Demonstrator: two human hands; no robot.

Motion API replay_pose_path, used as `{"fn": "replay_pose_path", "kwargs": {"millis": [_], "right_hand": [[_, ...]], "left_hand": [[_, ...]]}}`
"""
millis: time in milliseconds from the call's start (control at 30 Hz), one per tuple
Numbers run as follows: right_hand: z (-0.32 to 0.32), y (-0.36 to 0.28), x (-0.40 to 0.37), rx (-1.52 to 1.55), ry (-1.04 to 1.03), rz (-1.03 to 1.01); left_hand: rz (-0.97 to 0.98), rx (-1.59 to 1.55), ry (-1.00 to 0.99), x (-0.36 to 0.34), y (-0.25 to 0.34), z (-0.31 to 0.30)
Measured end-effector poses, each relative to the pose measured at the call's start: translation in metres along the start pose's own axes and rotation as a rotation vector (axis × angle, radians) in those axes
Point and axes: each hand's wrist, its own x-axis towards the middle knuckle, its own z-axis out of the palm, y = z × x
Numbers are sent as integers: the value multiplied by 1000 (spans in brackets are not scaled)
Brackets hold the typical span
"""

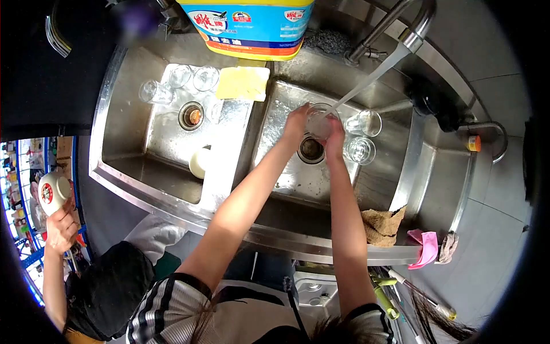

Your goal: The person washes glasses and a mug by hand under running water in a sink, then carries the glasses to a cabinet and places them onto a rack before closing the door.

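In the middle basin, both my hands hold a clear drinking glass (319, 122) under the running water (372, 76) from the tap. My left hand (295, 122) wraps round its left side. On the other side my right hand (335, 139) grips it, fingers closed. The glass is over the basin floor, just above the drain (311, 150). Two more clear glasses lie close to my right hand, one upper (366, 123) and one lower (361, 151).
Left basin (123, 137): several glasses (180, 75), a white rounded vessel (199, 162). A yellow cloth (243, 83) drapes the divider beneath a blue detergent jug (252, 28). Brown cloth (382, 227) and pink cloth (424, 249) hang at front. Left, another person's hand (62, 228) holds a white vessel (53, 192).
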Motion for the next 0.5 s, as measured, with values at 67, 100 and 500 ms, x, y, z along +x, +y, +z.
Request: {"fn": "replay_pose_path", "kwargs": {"millis": [67,100,500], "right_hand": [[14,4,-6,-14,108,-38],[19,7,-8,21,177,-119],[6,6,-8,180,47,-147]], "left_hand": [[413,66,207,0,-5,22],[412,63,209,-2,-6,23],[569,389,-133,21,-1,5]]}}
